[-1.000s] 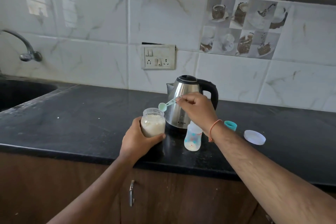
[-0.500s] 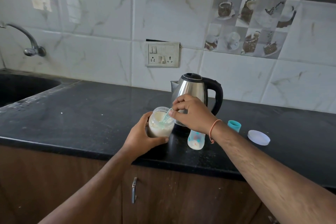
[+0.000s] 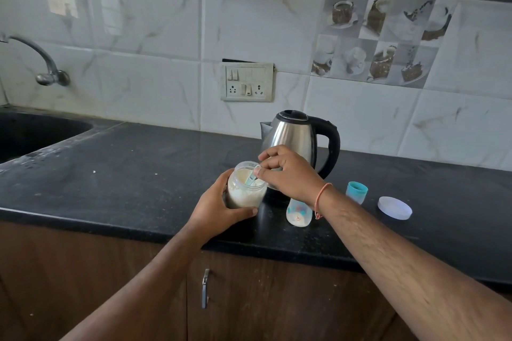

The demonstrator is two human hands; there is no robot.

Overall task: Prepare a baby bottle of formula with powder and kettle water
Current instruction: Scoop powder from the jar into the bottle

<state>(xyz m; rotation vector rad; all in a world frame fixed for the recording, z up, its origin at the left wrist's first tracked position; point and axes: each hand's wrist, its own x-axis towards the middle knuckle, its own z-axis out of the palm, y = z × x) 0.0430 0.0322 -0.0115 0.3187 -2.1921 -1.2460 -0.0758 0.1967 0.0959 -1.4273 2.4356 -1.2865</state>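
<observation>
A clear jar of pale formula powder (image 3: 246, 193) stands tilted near the counter's front edge, gripped round its side by my left hand (image 3: 216, 207). My right hand (image 3: 288, 171) pinches the handle of a teal scoop (image 3: 250, 180) whose bowl is down inside the jar. The open baby bottle (image 3: 297, 212), with some white powder at its bottom, stands just right of the jar, partly behind my right wrist. A steel kettle (image 3: 293, 135) with a black handle stands behind my hands.
A teal bottle cap (image 3: 356, 191) and a white jar lid (image 3: 394, 207) lie to the right on the black counter (image 3: 138, 174). A sink (image 3: 33, 133) and a tap (image 3: 47, 69) are at the far left. A switch panel (image 3: 247, 81) sits on the tiled wall.
My right hand has lowered the scoop from above the jar into the powder. My left hand has tilted the jar toward me. The camera view has shifted slightly.
</observation>
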